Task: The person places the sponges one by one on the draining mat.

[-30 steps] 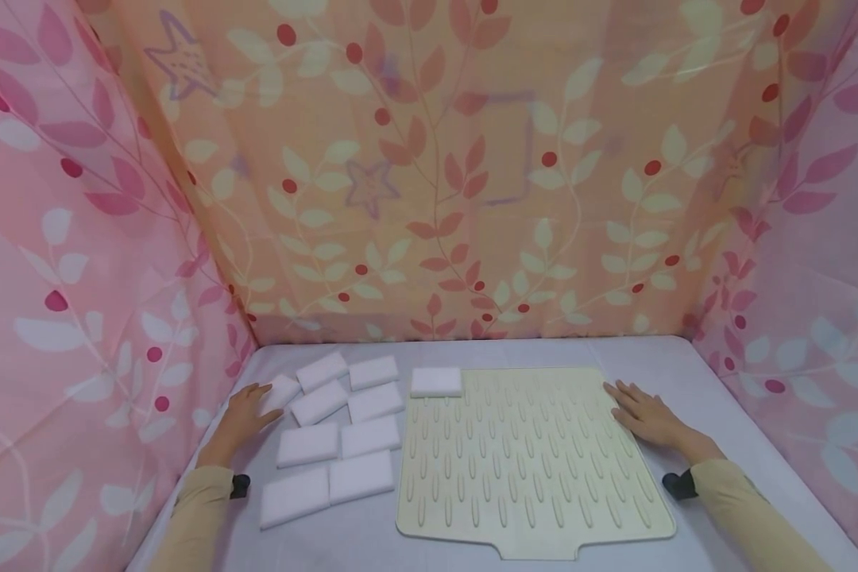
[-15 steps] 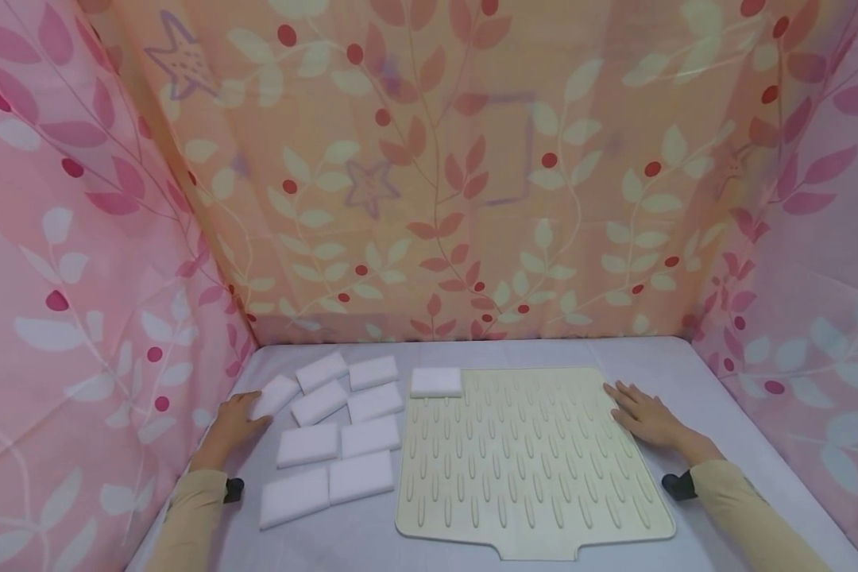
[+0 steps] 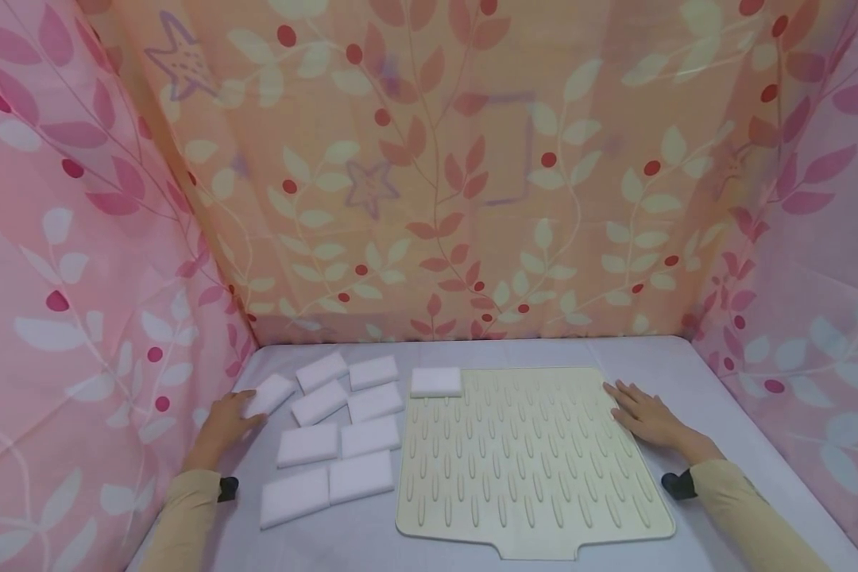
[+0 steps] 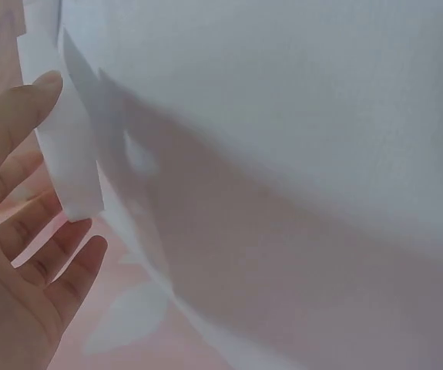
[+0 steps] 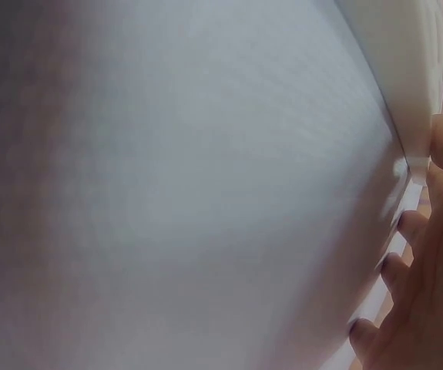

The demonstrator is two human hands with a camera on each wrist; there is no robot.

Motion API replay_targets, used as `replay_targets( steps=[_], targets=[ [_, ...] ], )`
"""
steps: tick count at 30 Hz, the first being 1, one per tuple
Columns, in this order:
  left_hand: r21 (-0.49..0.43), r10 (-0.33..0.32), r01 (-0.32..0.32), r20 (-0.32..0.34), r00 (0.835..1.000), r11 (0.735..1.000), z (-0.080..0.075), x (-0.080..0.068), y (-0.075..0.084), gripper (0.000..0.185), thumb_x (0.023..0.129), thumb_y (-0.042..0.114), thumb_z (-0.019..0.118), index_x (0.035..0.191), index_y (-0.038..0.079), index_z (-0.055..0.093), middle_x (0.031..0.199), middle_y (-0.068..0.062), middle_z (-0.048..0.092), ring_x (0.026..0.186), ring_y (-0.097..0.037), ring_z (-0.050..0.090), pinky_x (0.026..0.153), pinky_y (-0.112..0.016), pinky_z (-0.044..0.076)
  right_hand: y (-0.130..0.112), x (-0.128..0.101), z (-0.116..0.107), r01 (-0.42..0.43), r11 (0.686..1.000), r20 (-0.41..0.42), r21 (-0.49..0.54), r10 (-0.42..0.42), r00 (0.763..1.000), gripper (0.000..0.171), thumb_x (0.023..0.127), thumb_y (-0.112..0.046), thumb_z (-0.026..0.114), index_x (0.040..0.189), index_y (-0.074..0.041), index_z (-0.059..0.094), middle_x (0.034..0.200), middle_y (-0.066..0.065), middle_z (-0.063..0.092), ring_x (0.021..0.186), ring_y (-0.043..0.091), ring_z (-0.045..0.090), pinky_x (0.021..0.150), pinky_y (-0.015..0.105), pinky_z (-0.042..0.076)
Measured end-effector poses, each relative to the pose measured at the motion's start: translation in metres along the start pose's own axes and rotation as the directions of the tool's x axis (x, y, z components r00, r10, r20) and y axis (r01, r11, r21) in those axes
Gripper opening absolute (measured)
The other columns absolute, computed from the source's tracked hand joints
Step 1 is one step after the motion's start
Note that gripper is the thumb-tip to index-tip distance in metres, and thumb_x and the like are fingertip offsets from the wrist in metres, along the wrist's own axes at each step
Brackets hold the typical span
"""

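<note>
Head view, asked and answered.

— Left side of the frame?

— Left hand [image 3: 223, 421] low at the left, fingertips against the near end of a white sponge [image 3: 270, 393], the leftmost of a loose cluster. Other sponges [image 3: 343, 429] laid flat in rough rows just right of it, some touching edge to edge, easy to pick off one at a time.

— Grip on that sponge?

— Loose and wide. From the left wrist view: left hand [image 4: 21, 254] spread, thumb tip on the edge of the sponge [image 4: 71, 162], other fingers relaxed beside its corner, nothing closed round it. Touching rather than lifting, judging by the flat lie.

— Right side?

— Right hand [image 3: 643, 415] flat, fingers straight, resting on the right edge of a cream ribbed mat [image 3: 529, 469] in the lower middle. Likely weight to keep the mat from sliding. Right wrist view mostly blur: right hand [image 5: 429, 308] at the lower right, fingertips by the pale edge of the mat [image 5: 406, 77].

— Anything on the mat?

— One lone sponge [image 3: 436, 381] squared into its upper left corner, well apart from both hands.

— Surroundings?

— Pale tablecloth [image 3: 686, 361] beneath; pink and orange leaf-print curtains [image 3: 429, 175] on three sides; tan sleeves [image 3: 751, 508] at both lower corners.
</note>
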State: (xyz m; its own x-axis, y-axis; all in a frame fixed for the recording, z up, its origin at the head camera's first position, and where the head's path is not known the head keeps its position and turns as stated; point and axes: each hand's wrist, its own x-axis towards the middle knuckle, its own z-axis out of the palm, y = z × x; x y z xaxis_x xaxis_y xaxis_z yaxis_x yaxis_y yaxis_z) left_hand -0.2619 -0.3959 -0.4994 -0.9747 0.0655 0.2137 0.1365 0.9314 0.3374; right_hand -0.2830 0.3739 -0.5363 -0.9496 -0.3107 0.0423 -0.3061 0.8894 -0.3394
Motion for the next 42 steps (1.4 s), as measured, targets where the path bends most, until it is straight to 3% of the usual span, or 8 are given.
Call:
replay_targets(
  steps=[7,17,26,33,42],
  targets=[
    [-0.022,-0.008,0.008,0.014,1.000,1.000,-0.007,0.000,0.002,0.057,0.079,0.022,0.071,0.122,-0.010,0.050,0.116,-0.040,0.046,0.103,-0.057,0.043,0.088,-0.065,0.035,-0.002,0.000,-0.003,0.000,1.000,0.009,0.002,0.000,1.000,0.058,0.096,-0.039,0.045,0.142,-0.007,0.033,0.145,0.028,0.027,0.131,0.053,0.019,0.095,0.073,0.011],
    [-0.018,0.118,-0.119,-0.062,0.991,0.993,-0.012,0.010,0.019,0.052,0.078,0.019,0.072,0.117,-0.010,0.054,0.109,-0.035,0.054,0.100,-0.052,0.047,0.087,-0.062,0.034,-0.005,0.000,-0.005,0.000,1.000,0.015,0.002,0.000,1.000,0.057,0.096,-0.037,0.045,0.142,-0.005,0.033,0.145,0.030,0.027,0.131,0.054,0.018,0.095,0.074,0.010],
    [-0.019,0.150,-0.151,-0.048,0.988,0.988,-0.009,0.017,0.033,0.053,0.076,0.020,0.074,0.119,-0.008,0.056,0.112,-0.033,0.055,0.105,-0.052,0.048,0.091,-0.060,0.036,-0.004,0.000,-0.004,0.004,1.000,0.009,-0.004,-0.004,1.000,0.057,0.096,-0.037,0.045,0.142,-0.006,0.033,0.144,0.029,0.027,0.130,0.054,0.019,0.095,0.074,0.011],
    [-0.034,0.140,-0.139,0.004,0.990,0.990,-0.007,0.019,0.048,0.056,0.079,0.022,0.073,0.123,-0.007,0.053,0.117,-0.030,0.053,0.108,-0.049,0.045,0.093,-0.060,0.036,-0.005,-0.002,-0.004,0.021,1.000,-0.004,0.003,-0.021,1.000,0.057,0.096,-0.036,0.046,0.142,-0.005,0.034,0.144,0.030,0.028,0.129,0.055,0.020,0.094,0.074,0.011],
    [-0.067,0.192,-0.190,0.022,0.981,0.979,-0.002,0.022,0.067,0.055,0.079,0.019,0.072,0.124,-0.005,0.053,0.119,-0.029,0.052,0.109,-0.048,0.044,0.092,-0.058,0.037,-0.001,0.001,-0.001,0.011,1.000,-0.002,0.001,-0.011,1.000,0.058,0.096,-0.037,0.045,0.143,-0.006,0.032,0.145,0.029,0.027,0.130,0.054,0.019,0.095,0.074,0.010]
  ],
)
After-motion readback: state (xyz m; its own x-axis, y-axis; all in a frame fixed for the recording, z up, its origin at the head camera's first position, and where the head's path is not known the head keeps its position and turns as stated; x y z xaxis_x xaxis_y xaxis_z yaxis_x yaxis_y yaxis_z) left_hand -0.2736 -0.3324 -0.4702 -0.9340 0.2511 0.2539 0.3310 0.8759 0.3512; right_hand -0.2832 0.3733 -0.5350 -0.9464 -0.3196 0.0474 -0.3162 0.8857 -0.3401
